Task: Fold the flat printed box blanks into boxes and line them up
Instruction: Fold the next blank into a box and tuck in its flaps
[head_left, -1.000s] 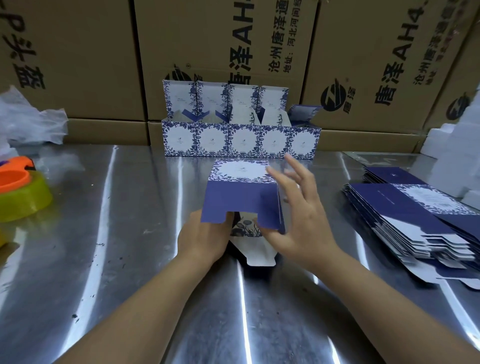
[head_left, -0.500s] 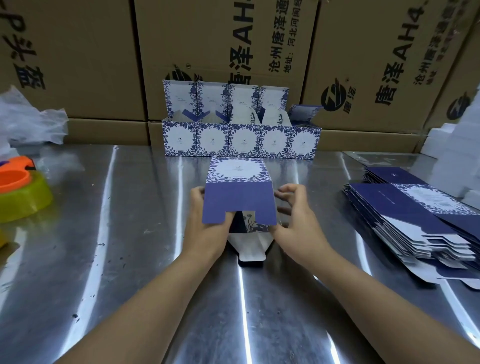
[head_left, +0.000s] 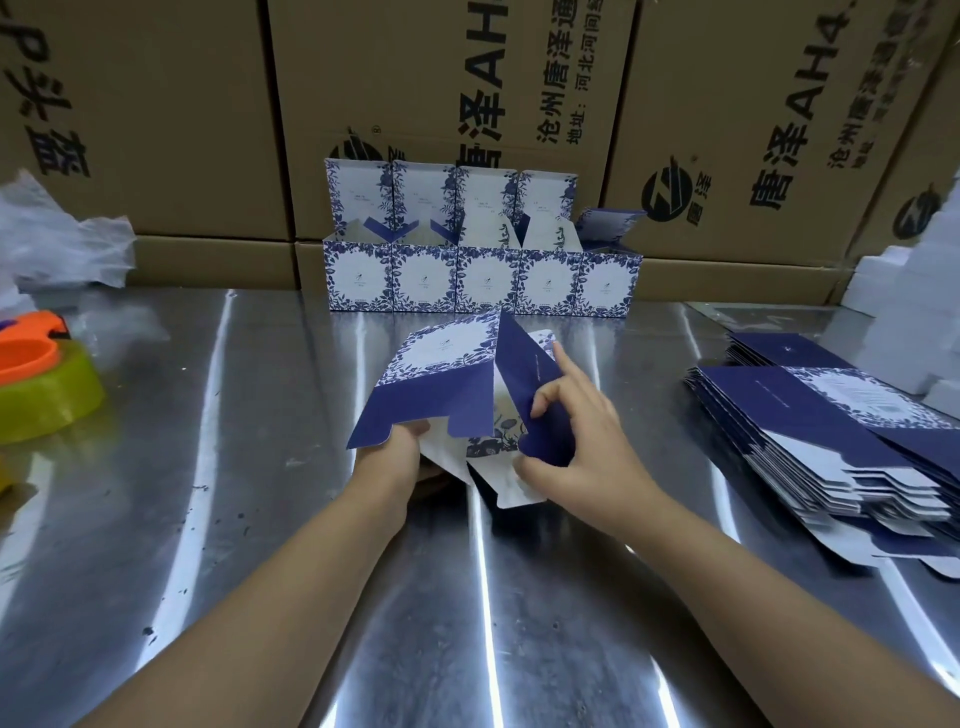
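Observation:
A blue-and-white floral box blank (head_left: 447, 374) is half opened above the steel table, its near flaps hanging loose. My left hand (head_left: 392, 460) grips its lower left corner from beneath. My right hand (head_left: 576, 441) holds the dark blue right panel, thumb under it, index finger stretched along the side. Several folded boxes (head_left: 480, 280) stand in a row at the back with their lids up. A stack of flat blanks (head_left: 831, 441) lies at the right.
Large brown cartons (head_left: 467, 104) wall off the back of the table (head_left: 260, 519). An orange and yellow-green tape dispenser (head_left: 41, 384) sits at the left edge, clear plastic wrap (head_left: 57, 234) behind it. White foam blocks (head_left: 909, 322) stand at the far right.
The blank has been pushed open from a flat sleeve into an angled tube and turned clockwise. My right hand moved from the right edge onto the blue side panel.

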